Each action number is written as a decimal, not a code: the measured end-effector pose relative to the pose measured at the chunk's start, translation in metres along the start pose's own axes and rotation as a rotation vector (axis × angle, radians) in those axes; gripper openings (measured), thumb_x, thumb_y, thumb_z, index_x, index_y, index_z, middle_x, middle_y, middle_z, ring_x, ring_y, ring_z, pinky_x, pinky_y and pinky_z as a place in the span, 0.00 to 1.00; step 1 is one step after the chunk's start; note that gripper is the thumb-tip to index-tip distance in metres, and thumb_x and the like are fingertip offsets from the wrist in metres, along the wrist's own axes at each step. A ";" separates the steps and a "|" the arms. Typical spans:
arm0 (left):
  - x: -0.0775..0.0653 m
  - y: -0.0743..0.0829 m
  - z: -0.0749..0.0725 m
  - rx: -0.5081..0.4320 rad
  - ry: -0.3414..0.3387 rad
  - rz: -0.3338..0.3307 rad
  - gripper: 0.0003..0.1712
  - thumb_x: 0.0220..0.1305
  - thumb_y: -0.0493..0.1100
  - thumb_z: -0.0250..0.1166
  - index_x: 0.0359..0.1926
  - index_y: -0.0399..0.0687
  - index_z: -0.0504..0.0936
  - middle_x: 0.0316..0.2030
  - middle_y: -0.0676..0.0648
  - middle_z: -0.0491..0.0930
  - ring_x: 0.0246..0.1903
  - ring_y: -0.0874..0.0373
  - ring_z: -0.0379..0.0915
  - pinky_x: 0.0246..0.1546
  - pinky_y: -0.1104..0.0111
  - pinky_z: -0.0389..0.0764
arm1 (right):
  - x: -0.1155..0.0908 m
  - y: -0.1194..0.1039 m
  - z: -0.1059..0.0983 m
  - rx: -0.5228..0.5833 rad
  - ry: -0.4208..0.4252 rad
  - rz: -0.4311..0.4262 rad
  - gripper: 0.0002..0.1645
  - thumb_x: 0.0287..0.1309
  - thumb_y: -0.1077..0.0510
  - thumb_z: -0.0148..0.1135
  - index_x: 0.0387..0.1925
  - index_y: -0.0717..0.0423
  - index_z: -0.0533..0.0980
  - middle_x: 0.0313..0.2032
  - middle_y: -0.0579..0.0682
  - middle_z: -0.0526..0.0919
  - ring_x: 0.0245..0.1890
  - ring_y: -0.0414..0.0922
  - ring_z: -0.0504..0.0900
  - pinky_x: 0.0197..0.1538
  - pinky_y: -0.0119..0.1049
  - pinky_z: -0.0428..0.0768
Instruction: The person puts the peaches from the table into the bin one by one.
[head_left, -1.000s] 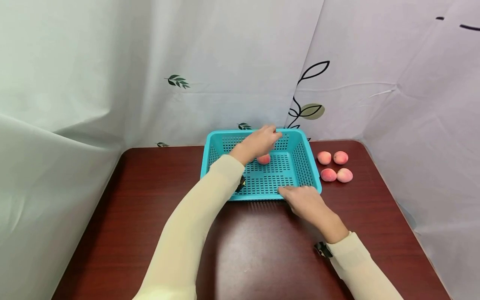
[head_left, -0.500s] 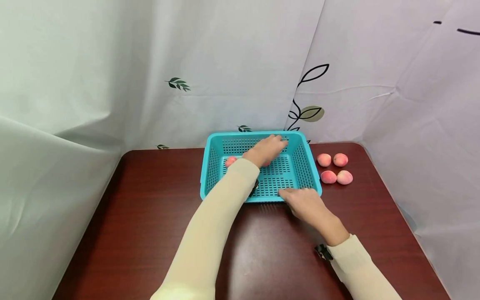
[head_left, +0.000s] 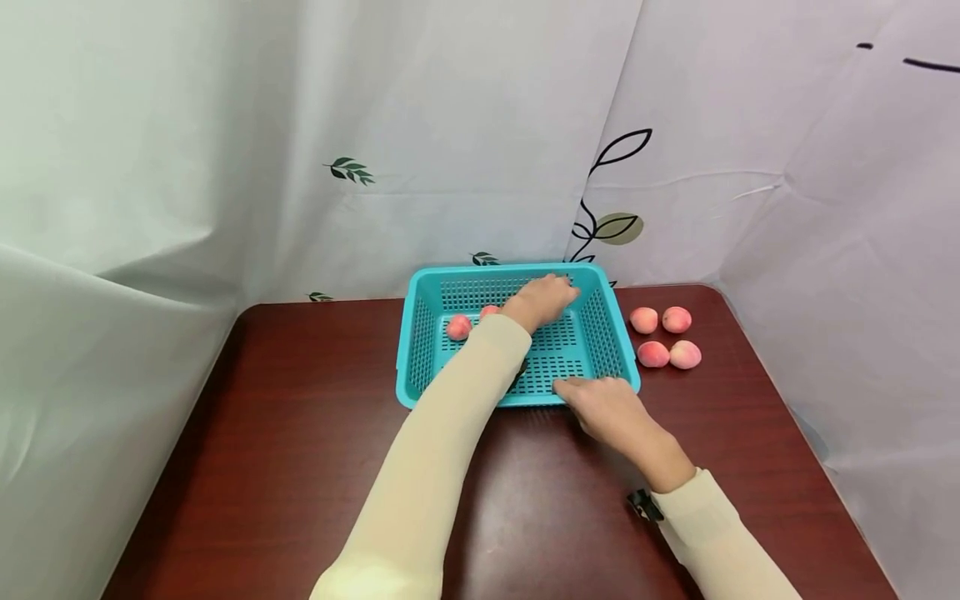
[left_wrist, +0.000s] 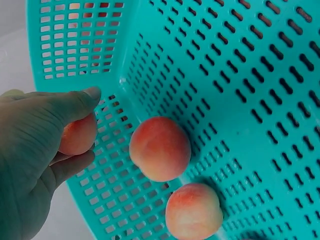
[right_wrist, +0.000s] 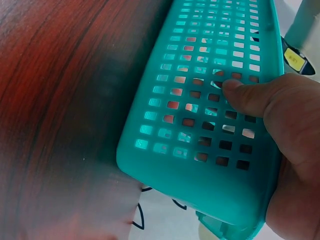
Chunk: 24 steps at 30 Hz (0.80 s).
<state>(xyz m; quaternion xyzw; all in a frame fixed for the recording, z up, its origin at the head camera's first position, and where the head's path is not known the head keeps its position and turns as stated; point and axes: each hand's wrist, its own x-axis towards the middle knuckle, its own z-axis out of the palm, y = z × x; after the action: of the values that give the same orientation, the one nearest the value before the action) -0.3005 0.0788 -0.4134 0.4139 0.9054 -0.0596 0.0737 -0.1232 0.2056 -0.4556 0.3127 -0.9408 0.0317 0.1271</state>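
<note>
A turquoise plastic basket (head_left: 405, 350) stands at the back of the table, with peaches (head_left: 459, 327) lying inside it. My left hand (head_left: 543, 300) reaches into the basket near its back wall. In the left wrist view, that hand's thumb and fingers grip a peach (left_wrist: 80, 136), which the hand hides in the head view. Beside it, one peach (left_wrist: 160, 148) and another peach (left_wrist: 194, 211) lie along the basket's wall. My right hand (head_left: 611, 408) holds the front rim near the right corner. In the right wrist view its thumb (right_wrist: 245, 95) presses the perforated wall.
Several loose peaches (head_left: 653, 354) lie on the dark red table (head_left: 315, 450), just right of the basket. A white patterned curtain (head_left: 450, 167) hangs directly behind the table and along both sides.
My left hand has moved right and a little nearer across the basket, uncovering peaches at its left side. My right hand has kept its hold on the rim.
</note>
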 end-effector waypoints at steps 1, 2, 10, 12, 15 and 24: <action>0.001 0.000 0.002 0.003 -0.003 0.004 0.22 0.80 0.36 0.53 0.70 0.52 0.74 0.67 0.44 0.75 0.66 0.50 0.72 0.67 0.61 0.73 | 0.000 0.000 0.000 -0.002 0.003 -0.001 0.16 0.60 0.69 0.63 0.27 0.49 0.68 0.21 0.43 0.73 0.13 0.41 0.59 0.18 0.33 0.55; 0.003 0.001 0.003 0.006 -0.006 0.009 0.22 0.80 0.35 0.53 0.69 0.52 0.75 0.67 0.44 0.75 0.65 0.50 0.72 0.66 0.61 0.74 | 0.000 0.000 0.000 -0.004 0.006 -0.001 0.16 0.59 0.69 0.64 0.27 0.49 0.68 0.21 0.43 0.74 0.13 0.41 0.59 0.18 0.34 0.56; 0.011 0.004 0.020 -0.012 -0.036 0.013 0.17 0.79 0.34 0.54 0.60 0.50 0.80 0.60 0.45 0.79 0.59 0.52 0.76 0.61 0.61 0.77 | -0.002 0.000 0.002 -0.004 -0.001 -0.007 0.16 0.60 0.68 0.65 0.27 0.48 0.68 0.21 0.43 0.72 0.13 0.41 0.60 0.18 0.34 0.58; 0.012 0.006 0.022 -0.006 -0.039 0.011 0.16 0.79 0.34 0.53 0.59 0.50 0.80 0.59 0.46 0.80 0.59 0.51 0.76 0.61 0.60 0.77 | -0.002 0.000 0.002 -0.008 0.000 -0.005 0.16 0.60 0.68 0.65 0.28 0.49 0.68 0.21 0.43 0.73 0.13 0.41 0.59 0.18 0.34 0.58; 0.013 0.007 0.024 0.012 -0.047 0.018 0.16 0.79 0.34 0.53 0.59 0.50 0.81 0.58 0.46 0.81 0.59 0.51 0.77 0.63 0.59 0.76 | 0.000 -0.001 0.001 -0.011 0.003 -0.002 0.16 0.59 0.69 0.65 0.27 0.49 0.68 0.21 0.43 0.73 0.13 0.42 0.59 0.18 0.34 0.58; 0.012 0.004 0.031 0.016 -0.115 0.007 0.11 0.79 0.39 0.57 0.55 0.50 0.81 0.53 0.47 0.82 0.55 0.53 0.79 0.56 0.61 0.79 | 0.000 -0.002 0.000 -0.003 0.006 -0.001 0.16 0.60 0.68 0.64 0.27 0.48 0.68 0.21 0.43 0.74 0.13 0.41 0.59 0.18 0.34 0.57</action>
<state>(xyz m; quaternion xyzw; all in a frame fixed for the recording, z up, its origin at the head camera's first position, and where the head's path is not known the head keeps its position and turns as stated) -0.3027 0.0857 -0.4459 0.4136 0.8976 -0.0905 0.1227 -0.1219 0.2040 -0.4557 0.3129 -0.9403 0.0312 0.1304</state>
